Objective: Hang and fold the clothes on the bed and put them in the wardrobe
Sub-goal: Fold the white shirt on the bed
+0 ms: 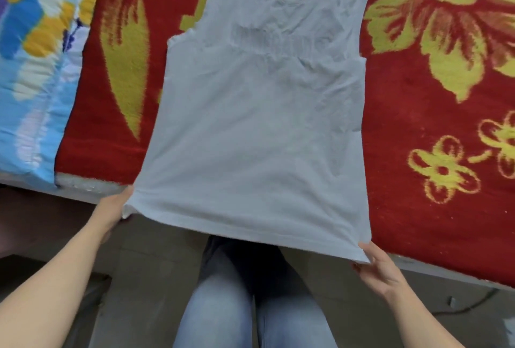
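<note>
While the white shirt (pixel 262 130) is lying spread over the red blanket (pixel 418 102), the left hand (pixel 113 209) and right hand (pixel 383 268) are each pinching one hem corner.

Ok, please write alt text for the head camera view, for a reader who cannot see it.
A person's left hand and right hand hold the two bottom corners of a pale sleeveless top, spread over a red blanket with yellow flowers. A blue patterned quilt lies beside it at the left.

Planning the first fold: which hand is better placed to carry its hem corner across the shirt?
Probably right: the right hand plainly pinches the shirt corner; the left hand shows no fingers.
</note>
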`<state>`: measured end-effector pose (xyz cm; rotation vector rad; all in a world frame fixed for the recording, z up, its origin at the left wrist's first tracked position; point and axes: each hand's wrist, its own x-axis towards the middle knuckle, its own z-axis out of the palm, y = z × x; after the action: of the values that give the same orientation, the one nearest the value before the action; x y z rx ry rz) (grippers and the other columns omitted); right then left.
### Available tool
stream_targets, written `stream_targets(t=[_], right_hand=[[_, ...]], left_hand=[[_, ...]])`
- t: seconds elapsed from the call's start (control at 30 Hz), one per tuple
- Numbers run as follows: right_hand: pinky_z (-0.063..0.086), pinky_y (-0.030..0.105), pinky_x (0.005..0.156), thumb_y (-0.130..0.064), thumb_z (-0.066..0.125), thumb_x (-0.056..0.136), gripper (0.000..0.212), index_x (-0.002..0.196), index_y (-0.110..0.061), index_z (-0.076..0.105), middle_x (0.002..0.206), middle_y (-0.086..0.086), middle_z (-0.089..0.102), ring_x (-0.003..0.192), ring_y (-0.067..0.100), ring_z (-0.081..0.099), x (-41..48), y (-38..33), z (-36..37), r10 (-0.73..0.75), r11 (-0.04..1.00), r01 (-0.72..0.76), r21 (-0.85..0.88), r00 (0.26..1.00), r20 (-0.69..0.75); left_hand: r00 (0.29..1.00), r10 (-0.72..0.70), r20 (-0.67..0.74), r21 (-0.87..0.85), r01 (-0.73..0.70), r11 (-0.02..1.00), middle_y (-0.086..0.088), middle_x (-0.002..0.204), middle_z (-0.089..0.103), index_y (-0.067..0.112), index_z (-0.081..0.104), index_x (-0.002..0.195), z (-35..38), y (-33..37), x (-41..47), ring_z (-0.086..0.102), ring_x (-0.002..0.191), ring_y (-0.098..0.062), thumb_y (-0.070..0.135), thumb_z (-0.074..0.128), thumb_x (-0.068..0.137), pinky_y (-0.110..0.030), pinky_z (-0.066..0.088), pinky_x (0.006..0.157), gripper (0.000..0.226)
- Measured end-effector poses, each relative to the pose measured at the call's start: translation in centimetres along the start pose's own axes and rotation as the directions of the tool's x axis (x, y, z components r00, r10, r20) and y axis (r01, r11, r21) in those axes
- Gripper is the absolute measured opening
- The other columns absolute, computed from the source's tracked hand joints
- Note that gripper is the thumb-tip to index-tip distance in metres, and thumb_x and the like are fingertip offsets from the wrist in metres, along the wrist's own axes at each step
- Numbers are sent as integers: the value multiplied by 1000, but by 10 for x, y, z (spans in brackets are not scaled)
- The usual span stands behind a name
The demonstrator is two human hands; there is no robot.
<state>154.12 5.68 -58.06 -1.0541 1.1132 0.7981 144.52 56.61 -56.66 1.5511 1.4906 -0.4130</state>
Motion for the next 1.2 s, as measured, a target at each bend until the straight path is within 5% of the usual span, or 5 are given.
stream_targets(t=[0.17, 0.37, 0.83, 1.0, 1.2], right_hand=[[41, 30, 61, 4, 54, 84, 16, 99, 1, 61, 91, 16, 60, 71, 24, 54, 15, 17, 7, -146, 816, -49, -575, 946, -288], [42, 38, 88, -9, 58, 88, 44, 129, -1, 48, 129, 20, 53, 114, 36, 51, 21, -18, 54, -489, 568, 8, -823, 808, -330], [37, 44, 96, -16, 53, 89, 45, 133, -10, 45, 137, 18, 38, 125, 34, 34, 55, -198, 255, -731, 96, 181, -979, 680, 54], [36, 42, 96, -22, 52, 91, 44, 134, -13, 45, 139, 12, 42, 126, 31, 36, 76, -259, 293, -748, -122, 122, -985, 641, 172], [39, 42, 92, -24, 51, 91, 47, 136, -13, 42, 136, 7, 47, 124, 27, 41, 96, -333, 322, -752, -217, 119, -969, 612, 244]], left_hand=[[998, 61, -9, 432, -51, 901, -15, 67, 56, 10, 49, 56, 12, 2, -2, 54, 76, -30, 50, 53, 87, -34, 34, 65, 50], [963, 245, -111, 641, -119, 759, -21, 129, 46, 9, 47, 130, 31, 55, 10, 48, 114, -40, 36, 50, 93, -51, 40, 96, 46], [817, 569, 90, 546, -519, 658, -13, 133, 43, 14, 38, 137, 62, 273, 74, 49, 113, -30, 29, 48, 94, -44, 48, 85, 47], [779, 617, 110, 573, -557, 601, -13, 127, 47, 15, 42, 134, 66, 329, 102, 48, 115, -29, 27, 51, 92, -44, 45, 90, 44], [753, 654, 73, 649, -533, 542, -15, 125, 49, 15, 43, 134, 81, 403, 131, 47, 115, -33, 24, 53, 90, -45, 43, 93, 46]])
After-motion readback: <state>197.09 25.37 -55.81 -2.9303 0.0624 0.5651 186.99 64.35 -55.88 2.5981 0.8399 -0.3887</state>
